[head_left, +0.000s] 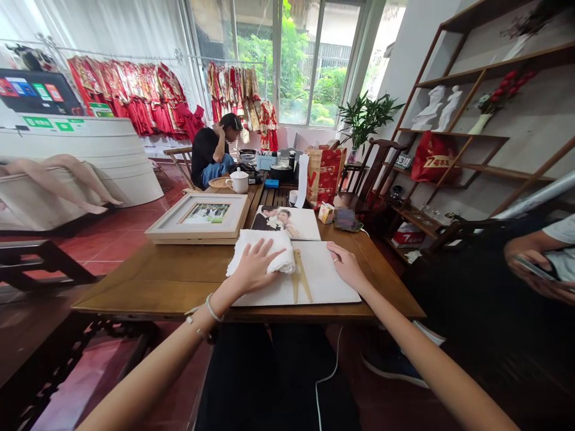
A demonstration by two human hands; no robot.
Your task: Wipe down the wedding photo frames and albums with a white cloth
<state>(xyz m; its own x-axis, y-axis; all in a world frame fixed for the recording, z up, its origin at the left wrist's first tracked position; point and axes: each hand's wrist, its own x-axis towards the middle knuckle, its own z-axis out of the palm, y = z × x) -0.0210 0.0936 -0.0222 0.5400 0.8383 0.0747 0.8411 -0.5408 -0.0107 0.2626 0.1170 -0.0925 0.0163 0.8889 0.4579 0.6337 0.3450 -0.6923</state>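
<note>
My left hand (257, 263) lies with fingers spread on a folded white cloth (238, 246). Under the cloth is the left part of a white board (323, 284), which lies on the wooden table (171, 275). On the board's right side rests my right hand (347, 263), fingers stretched along its edge; it appears to hold nothing. Two flat yellowish strips (302, 275) lie on the board between my hands, touching at the top and spread at the bottom. Just behind the board is a wedding photo print (305, 222), partly covered by the cloth.
A pale picture frame (166, 230) lies at the table's left. Behind it stand a white lidded teapot (238, 181) and a red-and-brown paper bag (326, 176). A dark phone (348, 219) lies at the right. One person sits opposite; another holds a phone at right. A white cable (330, 378) hangs near my legs.
</note>
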